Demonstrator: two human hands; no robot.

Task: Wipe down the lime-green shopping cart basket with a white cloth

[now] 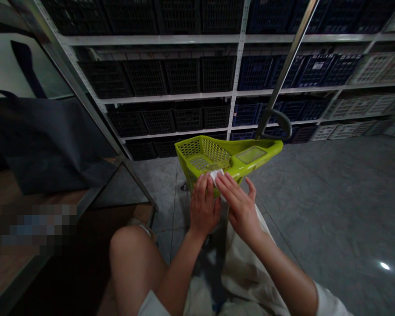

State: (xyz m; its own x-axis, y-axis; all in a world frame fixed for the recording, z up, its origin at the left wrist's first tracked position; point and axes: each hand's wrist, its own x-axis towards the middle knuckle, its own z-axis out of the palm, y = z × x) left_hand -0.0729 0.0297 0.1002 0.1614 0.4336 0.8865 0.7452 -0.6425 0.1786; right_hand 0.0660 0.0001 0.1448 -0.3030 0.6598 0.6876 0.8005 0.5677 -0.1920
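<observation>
In front of my knees stands a lime-green plastic trolley basket (213, 151), with a perforated interior and a long tapering end on the right. My left hand (202, 210) is at its near rim, fingers close together and fingertips on the edge. A small white wad of cloth or tissue (217, 175) shows between the two hands. My right hand (238, 202) presses it against the near rim under its fingers, with the thumb sticking out. Part of the wad is hidden by the fingers. A clear panel (250, 154) is set into the trolley's top surface.
A metal pole (292, 55) with a dark loop handle (276, 125) rises behind the trolley. White shelving (184, 94) holds black, blue and pale crates. At left, a dark bag (49, 145) sits on a metal-framed table (6, 272). Grey tiled floor (332, 188) extends right.
</observation>
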